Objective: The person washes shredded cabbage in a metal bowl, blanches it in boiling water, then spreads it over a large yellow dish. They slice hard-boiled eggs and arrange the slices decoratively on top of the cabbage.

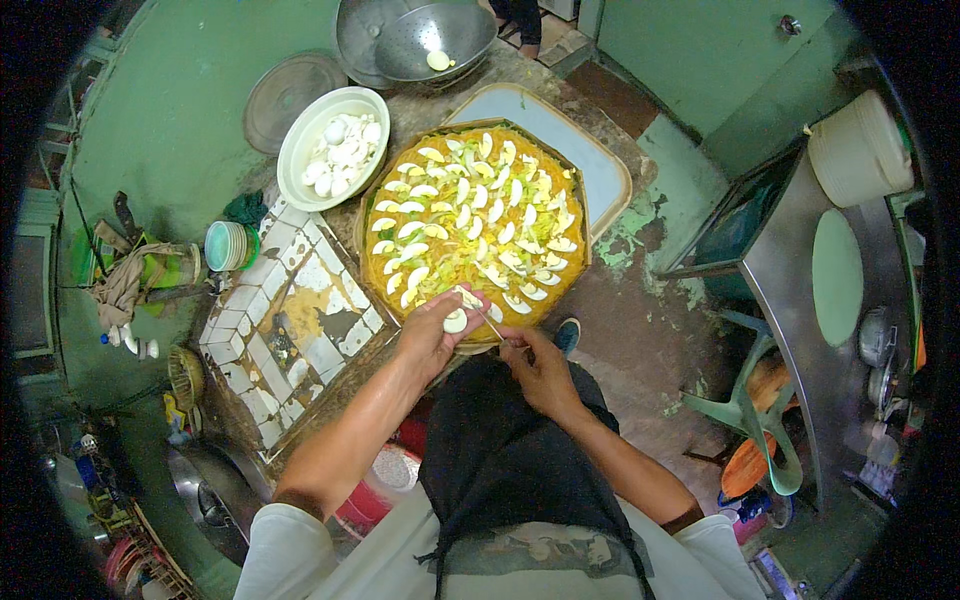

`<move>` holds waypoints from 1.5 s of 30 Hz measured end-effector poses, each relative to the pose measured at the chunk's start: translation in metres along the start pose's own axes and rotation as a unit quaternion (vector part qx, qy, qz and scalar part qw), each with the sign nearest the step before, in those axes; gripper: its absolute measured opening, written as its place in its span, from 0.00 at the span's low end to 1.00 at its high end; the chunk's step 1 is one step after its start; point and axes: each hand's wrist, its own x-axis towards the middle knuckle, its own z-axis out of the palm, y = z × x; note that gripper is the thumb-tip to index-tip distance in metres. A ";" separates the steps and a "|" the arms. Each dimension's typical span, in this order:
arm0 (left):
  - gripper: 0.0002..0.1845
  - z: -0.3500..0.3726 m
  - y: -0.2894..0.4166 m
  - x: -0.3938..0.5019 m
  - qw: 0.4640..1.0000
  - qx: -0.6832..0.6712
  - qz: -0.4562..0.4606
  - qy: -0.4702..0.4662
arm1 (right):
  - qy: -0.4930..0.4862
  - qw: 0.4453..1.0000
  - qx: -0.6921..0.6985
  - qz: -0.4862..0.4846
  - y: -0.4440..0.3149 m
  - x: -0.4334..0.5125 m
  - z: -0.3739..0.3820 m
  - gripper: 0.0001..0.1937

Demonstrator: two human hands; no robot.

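Over the near edge of a large octagonal tray (365, 259), my left hand (429, 334) holds boiled egg pieces (454, 322). A thin-bladed knife (491, 324) is pinched in my right hand (538, 366), its tip at the egg in my left palm. Orange-yellow noodles (574, 259) fill the tray, which is lined with dark green leaf at its rim. Boiled egg wedges (480, 196) lie over the noodles in loose rows, with shredded pale green vegetable among them. The knife's handle is hidden by my fingers.
A white basin (289, 176) of boiled eggs stands beyond the tray's left side. Behind it, a metal colander (397, 45) holds egg pieces. A blue-white board (600, 176) extends from under the tray. Broken tiling (262, 367) lies left, a steel table (780, 300) right.
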 end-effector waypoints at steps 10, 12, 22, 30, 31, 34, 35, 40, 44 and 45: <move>0.20 -0.013 0.012 0.002 0.910 0.379 0.161 0.048 | -0.034 0.935 0.291 0.199 -0.047 0.000 -0.011 0.17; 0.20 -0.013 0.018 0.006 0.687 0.622 0.371 0.054 | -0.021 0.944 0.276 0.180 -0.050 0.000 -0.015 0.17; 0.16 -0.033 0.051 -0.014 0.969 0.200 0.131 0.056 | -0.011 0.977 0.173 0.121 -0.050 -0.009 -0.022 0.16; 0.23 -0.036 0.012 -0.035 0.993 0.060 0.104 0.017 | -0.029 0.998 0.034 0.034 -0.048 -0.015 0.030 0.14; 0.23 -0.036 0.012 -0.032 0.993 0.057 0.105 0.013 | -0.025 0.999 0.029 0.026 -0.047 -0.015 0.035 0.14; 0.18 -0.040 0.018 -0.025 0.993 0.040 0.110 -0.005 | -0.005 1.000 0.012 0.024 -0.036 -0.011 0.048 0.14; 0.18 -0.043 0.021 -0.023 0.994 0.056 0.097 0.001 | 0.001 0.999 0.020 0.035 -0.030 -0.008 0.054 0.14; 0.18 -0.053 0.043 -0.009 0.995 0.087 0.037 -0.015 | 0.054 0.997 0.046 0.037 -0.009 0.004 0.083 0.14; 0.18 -0.052 0.054 0.006 0.983 0.173 0.055 -0.006 | 0.046 0.959 0.243 0.136 -0.023 0.020 0.092 0.17; 0.18 -0.051 0.055 0.007 0.982 0.183 0.054 -0.012 | 0.047 0.947 0.284 0.144 -0.029 0.021 0.091 0.17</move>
